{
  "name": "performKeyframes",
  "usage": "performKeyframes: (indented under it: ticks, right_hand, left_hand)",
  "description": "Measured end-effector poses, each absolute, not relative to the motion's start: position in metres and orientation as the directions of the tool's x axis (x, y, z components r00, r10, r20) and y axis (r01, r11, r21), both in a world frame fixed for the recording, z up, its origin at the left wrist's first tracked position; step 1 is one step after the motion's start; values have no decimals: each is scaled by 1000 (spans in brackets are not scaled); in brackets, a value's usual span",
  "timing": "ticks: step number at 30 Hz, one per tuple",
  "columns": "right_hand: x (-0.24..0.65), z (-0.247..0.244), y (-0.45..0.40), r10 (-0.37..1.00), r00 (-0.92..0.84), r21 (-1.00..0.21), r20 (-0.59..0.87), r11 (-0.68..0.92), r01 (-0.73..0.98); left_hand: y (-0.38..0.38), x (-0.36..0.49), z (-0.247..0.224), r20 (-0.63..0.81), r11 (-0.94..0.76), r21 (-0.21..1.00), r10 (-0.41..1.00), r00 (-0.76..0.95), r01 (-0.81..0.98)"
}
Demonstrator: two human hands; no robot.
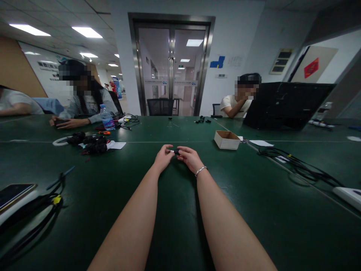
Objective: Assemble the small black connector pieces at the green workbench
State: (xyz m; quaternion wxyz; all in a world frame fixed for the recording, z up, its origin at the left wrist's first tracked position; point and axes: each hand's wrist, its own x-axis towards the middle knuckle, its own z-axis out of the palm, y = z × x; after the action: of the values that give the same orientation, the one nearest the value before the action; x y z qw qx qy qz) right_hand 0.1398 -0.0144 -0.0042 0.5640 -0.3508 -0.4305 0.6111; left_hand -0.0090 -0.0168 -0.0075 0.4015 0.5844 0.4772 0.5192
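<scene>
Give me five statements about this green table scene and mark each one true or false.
1. Both hands, left hand and right hand, pinch one small dark part. True.
2. The cardboard box lies left of the hands. False: it lies to their right.
3. A bracelet is on the right wrist. True.
4. The water bottle lies on its side. False: it stands upright.
5. The table is red. False: green.

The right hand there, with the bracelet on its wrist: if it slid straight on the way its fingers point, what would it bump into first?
The right hand points left toward the left hand. It would meet the small black part pinched between them, which it already touches, then the left hand's fingers.
</scene>
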Motion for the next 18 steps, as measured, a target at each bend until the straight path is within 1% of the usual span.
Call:
performKeyframes:
  ticks: [3, 5, 10, 18]
  right_hand:
    - [140, -4, -15, 991, -124, -925, 57, 6, -379]
    - [140, -3, -15, 990, -132, -925, 59, 5, -379]
    - [139, -2, -17, 989, -142, -927, 47, -10, -374]
    - [138, -2, -18, 988, -148, -926, 35, -24, -376]
  left_hand:
    - [-16, -10, -7, 188, -191, 971, 982, 36, 145]
    - [-17, -10, -7, 194, -199, 968, 980, 53, 150]
    - [-19, -9, -2, 149, -148, 979, 989, 2, 137]
    - [-19, -7, 0, 149, -149, 985, 989, 13, 87]
